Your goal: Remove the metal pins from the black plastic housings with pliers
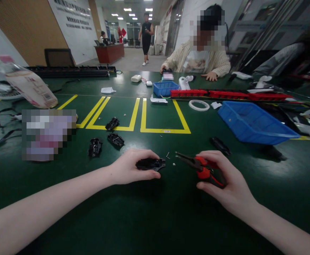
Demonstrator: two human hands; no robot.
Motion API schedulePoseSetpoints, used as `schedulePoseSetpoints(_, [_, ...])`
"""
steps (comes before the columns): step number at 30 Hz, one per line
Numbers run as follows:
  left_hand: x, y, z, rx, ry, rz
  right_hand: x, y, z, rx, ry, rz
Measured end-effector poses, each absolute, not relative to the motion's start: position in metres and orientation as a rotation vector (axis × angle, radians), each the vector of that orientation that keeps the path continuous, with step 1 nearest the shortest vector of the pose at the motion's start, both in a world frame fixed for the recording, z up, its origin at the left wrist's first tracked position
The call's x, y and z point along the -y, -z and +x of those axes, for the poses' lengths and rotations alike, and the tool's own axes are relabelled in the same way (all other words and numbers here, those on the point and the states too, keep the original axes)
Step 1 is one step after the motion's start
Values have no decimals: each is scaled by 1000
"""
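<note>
A black plastic part [150,164] is gripped between the thumb and fingers of my left hand [133,166], low over the dark green table. My right hand [228,175] holds needle-nose pliers [197,164] with red handles, their jaws pointing left towards the part without touching it. Between the two hands lie a small metal pin [167,155] and a tiny pale piece [174,164]. Similar black parts lie beyond my left hand: one [95,147] at the left, another [115,140] beside it, and a third [112,123] on the yellow tape.
A blue bin [256,122] stands at the right, near another black part [220,145]. A smaller blue bin [166,88] and red strips [229,94] lie farther back. A bottle [31,83] leans at the left. Across the table sits a person [197,58].
</note>
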State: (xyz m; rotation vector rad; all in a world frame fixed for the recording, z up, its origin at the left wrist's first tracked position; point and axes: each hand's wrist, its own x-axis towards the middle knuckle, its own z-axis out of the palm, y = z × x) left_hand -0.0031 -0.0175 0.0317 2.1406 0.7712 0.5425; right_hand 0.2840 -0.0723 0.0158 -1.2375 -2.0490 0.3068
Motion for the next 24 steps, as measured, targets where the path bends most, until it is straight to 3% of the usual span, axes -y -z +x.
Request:
schedulePoseSetpoints(15, [-4, -15, 22, -1032, -313, 2546, -13, -6, 286, 2374, 359, -732])
schedulePoseSetpoints(24, [-17, -15, 21, -922, -450, 2508, -32, -6, 277, 2388, 234, -857])
